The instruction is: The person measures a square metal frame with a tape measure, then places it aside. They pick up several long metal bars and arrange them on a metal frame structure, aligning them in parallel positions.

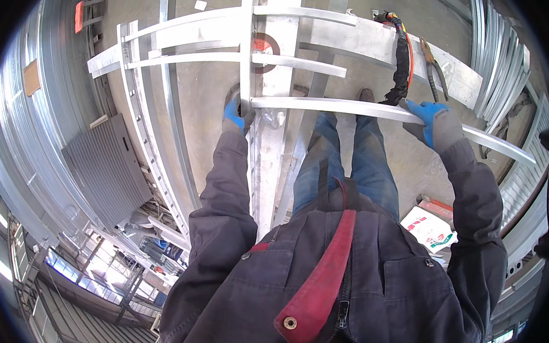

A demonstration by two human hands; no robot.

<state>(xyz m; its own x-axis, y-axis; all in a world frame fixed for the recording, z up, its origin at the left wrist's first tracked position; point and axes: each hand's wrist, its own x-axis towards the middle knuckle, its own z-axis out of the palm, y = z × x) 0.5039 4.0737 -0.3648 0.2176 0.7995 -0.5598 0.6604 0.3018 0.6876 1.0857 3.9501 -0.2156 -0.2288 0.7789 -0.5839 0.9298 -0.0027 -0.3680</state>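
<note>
My right hand [433, 123], in a blue and grey glove, is closed round a long silver metal tube [327, 106] towards its right end. The tube runs crosswise in front of my legs. Its left end meets a long metal bar [246, 52] that points away from me. At that corner my left hand [236, 116], gloved alike, is closed on the long bar; part of its fingers is hidden. Two shorter crosspieces, a nearer one [305, 65] and a farther one [301, 12], lie across the same bar beyond the tube.
A red-centred disc [263, 51] lies under the bar. Black-sleeved cables [402, 63] and a pliers-like tool [430, 65] rest on a broad metal beam [356, 39]. Metal profiles [501, 59] are stacked at right. A white box [426, 229] stands by my right leg.
</note>
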